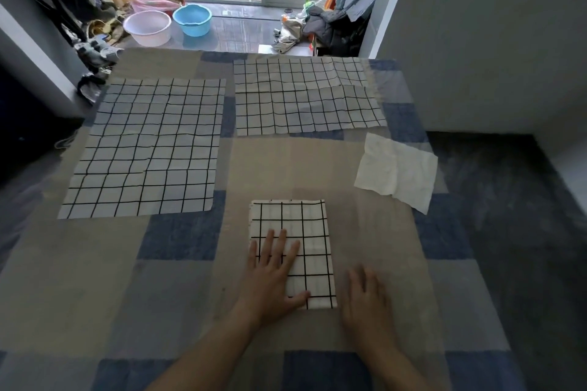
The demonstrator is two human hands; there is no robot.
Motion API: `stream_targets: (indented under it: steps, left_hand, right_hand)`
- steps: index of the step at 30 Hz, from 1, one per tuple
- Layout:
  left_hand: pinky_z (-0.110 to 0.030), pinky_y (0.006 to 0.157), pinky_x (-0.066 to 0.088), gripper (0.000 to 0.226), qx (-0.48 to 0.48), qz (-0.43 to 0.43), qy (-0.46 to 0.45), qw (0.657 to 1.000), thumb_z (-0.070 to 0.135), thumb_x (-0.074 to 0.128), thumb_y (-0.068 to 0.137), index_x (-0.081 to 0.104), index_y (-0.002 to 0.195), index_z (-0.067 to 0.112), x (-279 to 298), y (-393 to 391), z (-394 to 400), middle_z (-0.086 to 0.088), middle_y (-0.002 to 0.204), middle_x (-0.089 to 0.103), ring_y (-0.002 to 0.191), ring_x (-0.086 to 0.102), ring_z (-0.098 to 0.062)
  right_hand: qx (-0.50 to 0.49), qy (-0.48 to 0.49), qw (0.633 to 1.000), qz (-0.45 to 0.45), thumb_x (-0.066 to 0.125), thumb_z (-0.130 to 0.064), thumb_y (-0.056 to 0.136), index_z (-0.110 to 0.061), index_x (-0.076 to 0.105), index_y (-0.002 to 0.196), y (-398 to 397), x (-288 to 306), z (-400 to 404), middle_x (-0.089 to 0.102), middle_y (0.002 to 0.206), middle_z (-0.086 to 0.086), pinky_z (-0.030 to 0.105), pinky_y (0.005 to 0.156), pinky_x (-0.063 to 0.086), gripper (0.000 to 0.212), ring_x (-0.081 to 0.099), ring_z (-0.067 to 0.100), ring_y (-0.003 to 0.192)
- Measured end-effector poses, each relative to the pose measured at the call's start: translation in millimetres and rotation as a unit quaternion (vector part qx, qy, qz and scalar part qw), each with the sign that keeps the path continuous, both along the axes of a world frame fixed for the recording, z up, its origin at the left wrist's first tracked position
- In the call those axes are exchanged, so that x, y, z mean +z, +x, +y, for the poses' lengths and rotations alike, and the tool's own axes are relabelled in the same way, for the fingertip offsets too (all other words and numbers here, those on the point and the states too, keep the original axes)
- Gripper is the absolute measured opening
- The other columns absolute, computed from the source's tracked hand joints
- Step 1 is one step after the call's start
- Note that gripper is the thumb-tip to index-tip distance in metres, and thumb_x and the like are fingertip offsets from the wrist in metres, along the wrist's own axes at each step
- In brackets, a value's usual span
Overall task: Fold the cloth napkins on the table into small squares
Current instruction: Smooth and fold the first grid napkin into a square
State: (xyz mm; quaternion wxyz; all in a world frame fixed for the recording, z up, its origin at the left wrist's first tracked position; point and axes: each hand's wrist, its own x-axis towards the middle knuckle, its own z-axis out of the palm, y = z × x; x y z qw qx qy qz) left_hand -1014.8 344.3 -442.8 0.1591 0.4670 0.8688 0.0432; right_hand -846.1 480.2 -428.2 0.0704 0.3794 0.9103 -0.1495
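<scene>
Your left hand [273, 276] lies flat, fingers straight and spread, on the near-left part of the folded napkin [297, 251], pinning it to the table [178, 279] so the layers stay squared and the creases set. Your right hand [365, 298] rests on the tablecloth just beside the folded napkin's near-right corner, not touching it as far as the blur lets me judge; its fingers look relaxed and it holds nothing, probably placed there to take the near edge for another fold. The folded napkin is a narrow upright rectangle, longer than wide, so I judge it needs one more fold, near edge over to far edge, before it counts as a small square. Beyond and to the left of the folded napkin, a large checked napkin [149, 149] lies fully spread and untouched. Straight beyond the folded napkin, a second checked napkin [305, 95] lies spread at the far edge, with a ridge across its middle. To the right of the folded napkin and a little farther away sits a crumpled white cloth [397, 168], partly doubled over. Two napkins at least are yet to be folded, so you are early in the job.
</scene>
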Motion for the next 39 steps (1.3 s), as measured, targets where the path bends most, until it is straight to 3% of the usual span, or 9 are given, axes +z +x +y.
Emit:
stream_targets:
  steps: [4, 8, 12, 15, 19, 25, 29, 34, 39]
  left_hand:
    - [-0.047, 0.117, -0.016, 0.095, 0.01, -0.083, 0.005, 0.996, 0.073, 0.041, 0.083, -0.014, 0.151, 0.037, 12.3, -10.8, 2.6, 0.005, 0.154, -0.036, 0.139, -0.037, -0.015]
    - [-0.043, 0.116, 0.024, 0.068, 0.236, -0.065, 0.202, 0.948, 0.038, 0.063, 0.084, 0.036, 0.144, 0.025, 24.3, -22.1, -7.0, -0.001, 0.153, 0.027, 0.141, 0.023, -0.023]
    - [-0.043, 0.097, 0.04, 0.046, 0.44, -0.129, 0.166, 0.873, 0.035, 0.065, 0.083, 0.048, 0.12, 0.013, 29.7, -22.4, -11.9, -0.008, 0.123, 0.049, 0.114, 0.044, -0.026]
    - [-0.043, 0.093, 0.043, 0.041, 0.435, -0.155, 0.152, 0.874, 0.04, 0.066, 0.082, 0.049, 0.111, 0.016, 29.8, -26.3, -12.6, -0.002, 0.11, 0.05, 0.104, 0.048, -0.022]
    - [-0.045, 0.084, 0.053, 0.028, 0.436, -0.233, 0.176, 0.851, 0.039, 0.068, 0.08, 0.055, 0.099, 0.023, 28.7, -36.7, -15.4, 0.004, 0.096, 0.057, 0.089, 0.056, -0.016]
    - [-0.026, 0.071, 0.046, 0.034, 0.44, -0.364, 0.224, 0.79, 0.043, 0.064, 0.089, 0.061, 0.111, 0.016, 39.6, -37.0, -13.9, -0.001, 0.103, 0.063, 0.093, 0.059, -0.013]
    - [-0.031, 0.075, 0.047, 0.046, 0.44, -0.474, 0.24, 0.724, 0.05, 0.062, 0.088, 0.055, 0.12, 0.019, 53.6, -36.5, -8.6, -0.004, 0.106, 0.067, 0.096, 0.064, -0.019]
    - [-0.029, 0.075, 0.048, 0.055, 0.387, -0.552, 0.218, 0.706, 0.041, 0.069, 0.085, 0.046, 0.13, 0.019, 63.1, -23.6, -5.0, -0.005, 0.109, 0.063, 0.093, 0.061, -0.019]
    - [-0.032, 0.074, 0.056, 0.056, 0.365, -0.631, 0.227, 0.646, 0.047, 0.072, 0.077, 0.047, 0.122, 0.026, 62.0, -10.7, -8.2, -0.006, 0.101, 0.066, 0.085, 0.064, -0.023]
  right_hand:
    - [0.022, -0.078, 0.994, 0.077, 0.055, -0.022, 0.091, -0.012, 0.054, 0.124, -40.2, 23.4, -11.2, 0.047, 0.12, 0.007, 0.029, 0.087, 0.045, 0.034, 0.048, 0.02, 0.104]
    - [-0.197, -0.289, 0.929, 0.12, 0.058, -0.029, 0.092, -0.011, 0.052, 0.109, -72.6, 37.8, -12.2, 0.047, 0.115, 0.006, 0.024, 0.069, 0.043, 0.025, 0.052, 0.017, 0.092]
    - [-0.339, -0.377, 0.844, 0.175, 0.072, -0.028, 0.08, -0.004, 0.046, 0.103, -96.3, 41.3, 2.4, 0.057, 0.103, 0.012, 0.041, 0.086, 0.05, 0.042, 0.057, 0.025, 0.094]
    - [-0.368, -0.432, 0.804, 0.177, 0.079, -0.042, 0.069, -0.002, 0.054, 0.106, -105.6, 33.2, 16.7, 0.065, 0.101, 0.013, 0.046, 0.085, 0.056, 0.06, 0.065, 0.029, 0.094]
    - [-0.302, -0.498, 0.79, 0.19, 0.066, -0.02, 0.09, -0.001, 0.065, 0.095, -108.4, 46.2, 21.4, 0.07, 0.091, 0.016, 0.037, 0.072, 0.058, 0.02, 0.068, 0.026, 0.081]
    - [-0.228, -0.558, 0.752, 0.266, 0.059, -0.015, 0.093, -0.003, 0.063, 0.089, -90.6, 88.0, 20.9, 0.069, 0.081, 0.013, 0.032, 0.059, 0.056, 0.014, 0.067, 0.021, 0.07]
    - [-0.198, -0.601, 0.723, 0.278, 0.058, -0.022, 0.094, -0.006, 0.063, 0.096, -72.5, 112.4, 29.0, 0.071, 0.095, 0.014, 0.038, 0.07, 0.057, 0.016, 0.069, 0.026, 0.086]
    - [-0.21, -0.622, 0.696, 0.289, 0.055, -0.026, 0.096, -0.011, 0.063, 0.116, -50.6, 122.3, 34.5, 0.073, 0.106, 0.011, 0.036, 0.071, 0.059, 0.026, 0.07, 0.025, 0.096]
    - [-0.2, -0.65, 0.674, 0.289, 0.051, -0.028, 0.097, -0.013, 0.06, 0.123, -34.7, 121.8, 36.3, 0.069, 0.116, 0.013, 0.041, 0.082, 0.056, 0.031, 0.067, 0.029, 0.107]
